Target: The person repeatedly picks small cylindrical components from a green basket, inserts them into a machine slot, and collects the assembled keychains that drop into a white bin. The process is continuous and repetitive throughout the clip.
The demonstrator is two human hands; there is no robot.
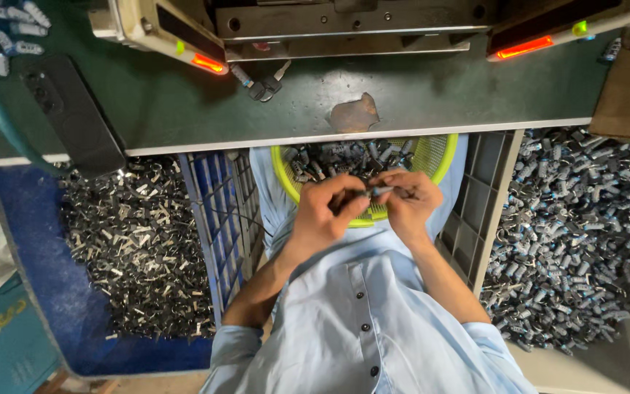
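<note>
My left hand (327, 209) and my right hand (407, 203) meet over my lap and pinch a small dark metal part with a blue end (375, 192) between their fingertips. They hover just above a yellow-green mesh basket (439, 162) resting on my lap, which holds several small grey and blue parts. How the part splits between the two hands is hidden by my fingers.
A green workbench (257, 102) carries a press machine (344, 25) with two orange-lit bars. A blue crate (38, 292) of shiny metal clips sits at left, a grey crate (484, 211) of blue-tipped parts at right. A black flat device (74, 117) lies on the bench.
</note>
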